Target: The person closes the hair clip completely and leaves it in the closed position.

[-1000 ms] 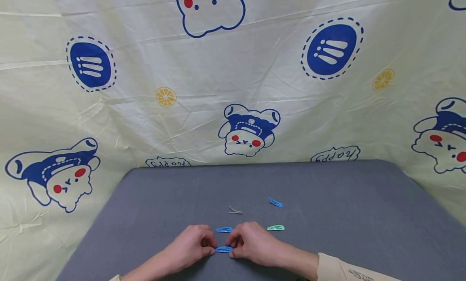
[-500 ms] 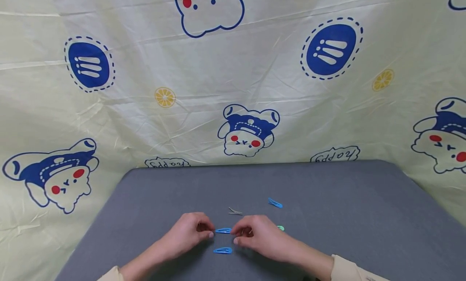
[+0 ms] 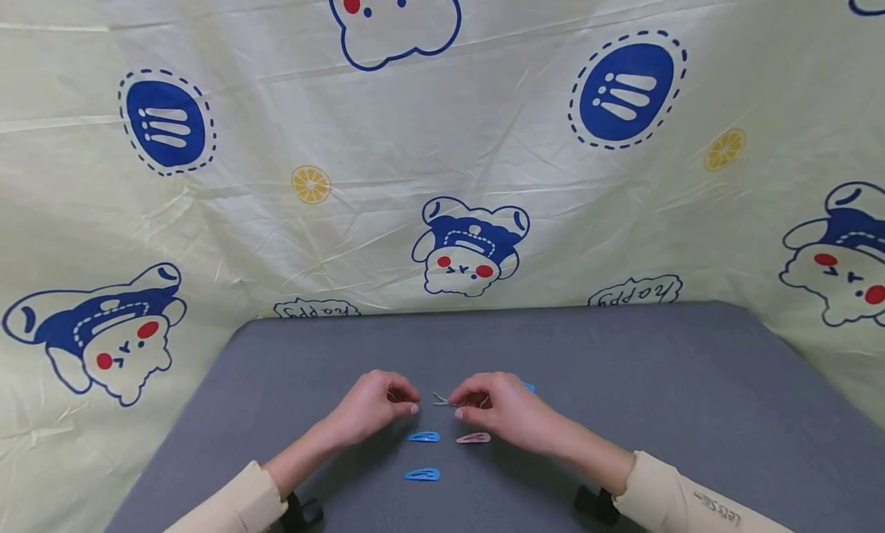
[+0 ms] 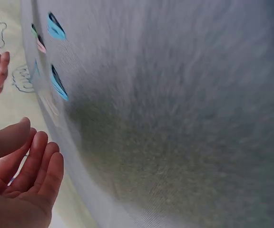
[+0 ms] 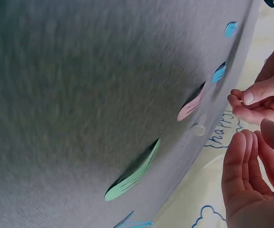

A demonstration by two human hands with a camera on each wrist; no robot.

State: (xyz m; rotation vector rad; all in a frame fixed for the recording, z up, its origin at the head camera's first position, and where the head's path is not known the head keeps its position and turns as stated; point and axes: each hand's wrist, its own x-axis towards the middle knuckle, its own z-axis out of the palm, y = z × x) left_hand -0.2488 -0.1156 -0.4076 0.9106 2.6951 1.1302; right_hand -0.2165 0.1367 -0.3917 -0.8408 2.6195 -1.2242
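My left hand (image 3: 376,410) hovers to the left of a small grey hair clip (image 3: 440,400), fingers loosely bent around nothing. On that clip's other side, my right hand (image 3: 508,408) overlaps its right end, with fingertips and thumb apart in the right wrist view. Two blue snap hair clips, one nearer (image 3: 422,475) and one farther (image 3: 424,436), lie one behind the other on the grey table. Beside the farther one is a pink snap clip (image 3: 473,438). A green snap clip (image 5: 134,173) shows in the right wrist view; the right hand hides it in the head view.
Another blue clip (image 3: 528,387) peeks out behind the right hand. The grey tabletop (image 3: 657,410) reaches back to a pale printed cloth (image 3: 373,233) hanging behind it. Dark wrist cameras (image 3: 598,505) sit under both wrists.
Both hands have left the nearer blue clip, passed the farther blue one and moved away from the body to the grey clip. The pink clip has come into sight; the green one is now covered.
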